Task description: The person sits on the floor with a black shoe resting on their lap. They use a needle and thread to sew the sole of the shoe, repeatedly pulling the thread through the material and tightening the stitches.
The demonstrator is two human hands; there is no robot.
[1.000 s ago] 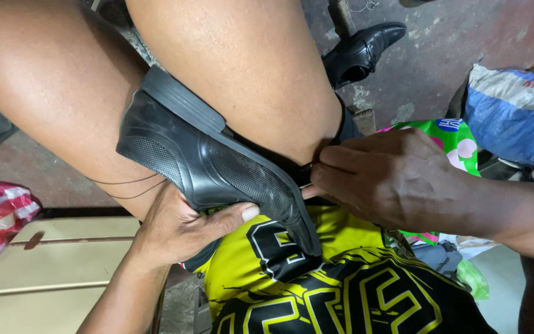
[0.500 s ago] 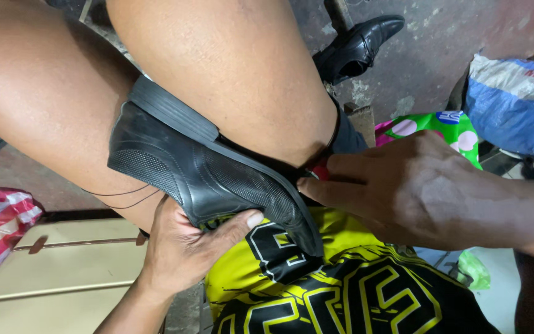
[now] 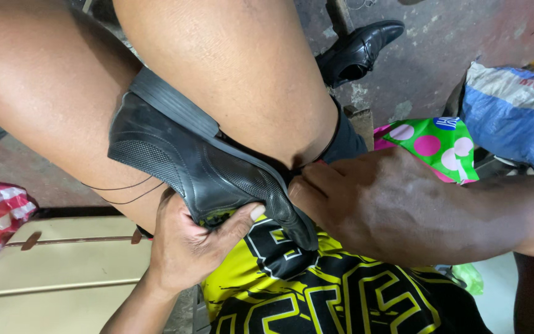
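clamping left hand [image 3: 186, 247] grip on black shoe [image 3: 199, 167], lying diagonally, toe pointing lower right.

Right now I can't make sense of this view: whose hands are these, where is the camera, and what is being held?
There is no machine here. The one picture comes from a camera worn on a person's head, looking down at their own lap and two bare hands. A black shoe is wedged between the person's bare knees, sole edge up. The left hand grips it from below, thumb on the upper. The right hand has its fingers pressed at the shoe's seam near the knee; what they pinch is hidden. Thin threads trail off the shoe. A yellow and black shirt is in the lap. On the floor beyond lies a second black shoe, and a spotted green bag to the right.
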